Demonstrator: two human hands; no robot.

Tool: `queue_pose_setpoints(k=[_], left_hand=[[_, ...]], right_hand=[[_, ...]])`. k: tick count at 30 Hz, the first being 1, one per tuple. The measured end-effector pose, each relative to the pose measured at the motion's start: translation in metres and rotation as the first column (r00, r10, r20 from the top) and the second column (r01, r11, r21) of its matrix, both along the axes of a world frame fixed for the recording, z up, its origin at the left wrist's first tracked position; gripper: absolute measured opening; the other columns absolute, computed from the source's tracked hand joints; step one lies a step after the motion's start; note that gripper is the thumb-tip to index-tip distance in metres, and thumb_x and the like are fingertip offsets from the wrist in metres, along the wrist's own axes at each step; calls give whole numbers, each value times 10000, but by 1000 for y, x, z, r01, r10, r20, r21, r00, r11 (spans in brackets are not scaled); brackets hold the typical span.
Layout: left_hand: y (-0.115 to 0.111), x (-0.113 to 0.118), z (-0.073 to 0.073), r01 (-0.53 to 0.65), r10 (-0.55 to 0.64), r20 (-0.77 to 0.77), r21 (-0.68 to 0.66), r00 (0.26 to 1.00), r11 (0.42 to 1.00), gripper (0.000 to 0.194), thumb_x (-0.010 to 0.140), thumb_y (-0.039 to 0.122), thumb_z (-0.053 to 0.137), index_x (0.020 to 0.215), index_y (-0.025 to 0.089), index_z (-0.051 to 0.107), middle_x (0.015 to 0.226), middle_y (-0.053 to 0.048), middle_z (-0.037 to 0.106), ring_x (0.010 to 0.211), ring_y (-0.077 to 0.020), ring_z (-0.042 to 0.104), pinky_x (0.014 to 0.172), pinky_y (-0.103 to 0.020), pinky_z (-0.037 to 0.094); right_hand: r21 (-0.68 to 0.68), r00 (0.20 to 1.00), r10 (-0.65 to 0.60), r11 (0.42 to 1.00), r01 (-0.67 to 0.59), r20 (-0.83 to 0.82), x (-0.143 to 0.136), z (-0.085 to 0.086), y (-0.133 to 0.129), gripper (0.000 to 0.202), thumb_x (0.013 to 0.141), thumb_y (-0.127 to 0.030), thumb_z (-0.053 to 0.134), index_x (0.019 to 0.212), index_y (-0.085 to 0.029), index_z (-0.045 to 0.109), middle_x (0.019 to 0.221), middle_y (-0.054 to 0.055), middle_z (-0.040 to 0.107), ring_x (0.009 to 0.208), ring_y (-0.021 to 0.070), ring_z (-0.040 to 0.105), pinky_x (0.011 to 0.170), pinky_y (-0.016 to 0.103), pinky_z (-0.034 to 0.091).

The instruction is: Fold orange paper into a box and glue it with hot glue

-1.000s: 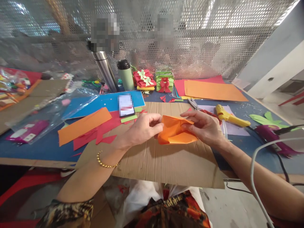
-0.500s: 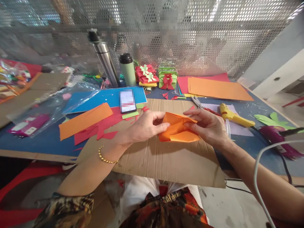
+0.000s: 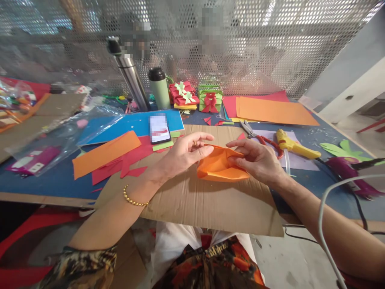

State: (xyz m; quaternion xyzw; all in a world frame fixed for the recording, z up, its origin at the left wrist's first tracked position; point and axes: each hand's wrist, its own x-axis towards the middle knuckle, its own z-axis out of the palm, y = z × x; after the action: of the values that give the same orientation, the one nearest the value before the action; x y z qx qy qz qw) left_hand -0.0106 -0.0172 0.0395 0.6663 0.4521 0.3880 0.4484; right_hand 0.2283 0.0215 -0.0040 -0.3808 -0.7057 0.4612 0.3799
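Observation:
A folded orange paper piece (image 3: 221, 166), shaped like a small pouch with its top parted, is held over the brown cardboard sheet (image 3: 210, 204). At its upper left edge is my left hand (image 3: 188, 154), thumb against the paper and fingers loosely curved above it. My right hand (image 3: 258, 160) pinches the right side between thumb and fingers. Scissors with red handles (image 3: 264, 140) lie just beyond my right hand, beside a yellow glue gun (image 3: 296, 147). Left of the cardboard are an orange strip (image 3: 105, 154) and red paper scraps (image 3: 132, 154).
Behind stand a steel flask (image 3: 132, 78), a green bottle (image 3: 160, 90), red paper boxes (image 3: 183, 96) and a green box (image 3: 210, 100). A phone (image 3: 159, 128) lies on blue card. Orange sheets (image 3: 276, 111) are back right; a purple glue gun (image 3: 345, 172) and white cable (image 3: 321, 216) are at right.
The fingers of my left hand have lifted and spread above the paper's edge. The orange pouch shows a wider opening at its top.

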Motion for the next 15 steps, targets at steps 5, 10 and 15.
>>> queue_pose_setpoints(k=[5, 10, 15], left_hand=[[-6, 1, 5, 107, -101, -129, 39, 987, 994, 877, 714, 419, 800, 1485, 185, 453, 1241, -119, 602, 1080, -230, 621, 924, -340, 527], [-10, 1, 7, 133, -90, -369, 92, 925, 987, 722, 782, 211, 657, 1483, 213, 487, 1248, -93, 663, 1168, -232, 627, 998, -347, 512], [-9, 3, -3, 113, -30, -455, 156, 890, 981, 622, 792, 127, 569, 1412, 181, 568, 1225, -99, 714, 1030, -205, 681, 909, -328, 545]], right_hand=[[101, 995, -34, 995, 24, 93, -1, -1, -1, 367, 792, -436, 790, 1112, -268, 728, 795, 24, 775, 715, 210, 721, 610, 318, 593], [174, 981, -26, 985, -8, 191, -5, 3, -9, 337, 834, -350, 719, 1148, -229, 713, 837, 22, 794, 714, 172, 703, 646, 292, 562], [228, 966, -15, 973, -46, 256, -8, 8, -16, 318, 837, -316, 685, 1141, -232, 720, 895, 24, 808, 727, 161, 704, 651, 276, 532]])
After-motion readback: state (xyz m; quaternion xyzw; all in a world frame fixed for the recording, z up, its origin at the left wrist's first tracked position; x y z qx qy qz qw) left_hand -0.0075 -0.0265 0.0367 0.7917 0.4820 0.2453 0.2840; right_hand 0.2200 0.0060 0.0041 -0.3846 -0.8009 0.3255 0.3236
